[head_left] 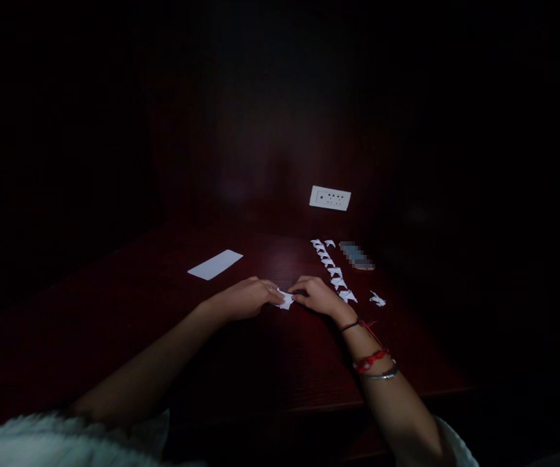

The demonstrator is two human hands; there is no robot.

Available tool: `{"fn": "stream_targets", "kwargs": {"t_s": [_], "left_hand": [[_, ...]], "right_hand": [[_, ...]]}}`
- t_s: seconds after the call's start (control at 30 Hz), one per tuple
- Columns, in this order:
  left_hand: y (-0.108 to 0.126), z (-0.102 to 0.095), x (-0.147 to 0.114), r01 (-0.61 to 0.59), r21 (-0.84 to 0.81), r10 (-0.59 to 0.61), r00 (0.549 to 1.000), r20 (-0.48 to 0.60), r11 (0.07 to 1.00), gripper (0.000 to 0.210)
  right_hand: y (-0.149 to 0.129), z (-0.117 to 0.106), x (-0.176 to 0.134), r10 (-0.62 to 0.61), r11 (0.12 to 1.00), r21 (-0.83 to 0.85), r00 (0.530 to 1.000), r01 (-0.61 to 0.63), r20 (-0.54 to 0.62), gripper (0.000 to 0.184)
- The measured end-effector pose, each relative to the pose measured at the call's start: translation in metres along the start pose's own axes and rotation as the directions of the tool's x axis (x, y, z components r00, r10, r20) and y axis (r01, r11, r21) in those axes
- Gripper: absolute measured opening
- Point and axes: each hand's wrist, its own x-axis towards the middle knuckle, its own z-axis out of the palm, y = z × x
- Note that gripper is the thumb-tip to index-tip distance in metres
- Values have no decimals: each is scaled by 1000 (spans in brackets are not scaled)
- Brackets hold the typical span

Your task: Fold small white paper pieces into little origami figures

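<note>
Between my two hands lies a small white folded paper [286, 300] on the dark red table. My left hand [253, 297] closes on its left side, thumb and fingers at the paper's edge. From the other side, my right hand [315, 295] pinches or presses the paper's right edge with its fingertips. Just beyond my right hand runs a row of small white folded paper pieces [328, 263], set one behind another. A loose folded piece [329, 244] sits beside the far end of the row.
A white paper strip [216, 264] lies flat at the left. Right of the row are a phone-like object [356, 255], blurred out, and a crumpled white scrap [378, 299]. A white socket panel [330, 198] is on the back wall. The surroundings are very dark.
</note>
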Motion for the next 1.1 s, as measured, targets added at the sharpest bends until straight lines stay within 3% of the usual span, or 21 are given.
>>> {"fn": "stream_targets", "kwargs": {"t_s": [0.2, 0.37, 0.53, 1.1], "left_hand": [[1, 4, 0, 128, 116, -127, 992, -16, 985, 41], [2, 10, 1, 197, 85, -197, 980, -1, 977, 41], [-3, 14, -1, 197, 14, -198, 979, 41, 980, 52], [-4, 19, 2, 173, -47, -169, 982, 80, 984, 57]], "right_hand": [[3, 2, 2, 41, 999, 26, 999, -41, -13, 18], [4, 2, 3, 17, 998, 62, 997, -12, -69, 11], [6, 5, 4, 112, 993, 64, 979, -103, -168, 14], [6, 16, 10, 295, 942, 203, 948, -268, -120, 17]]}}
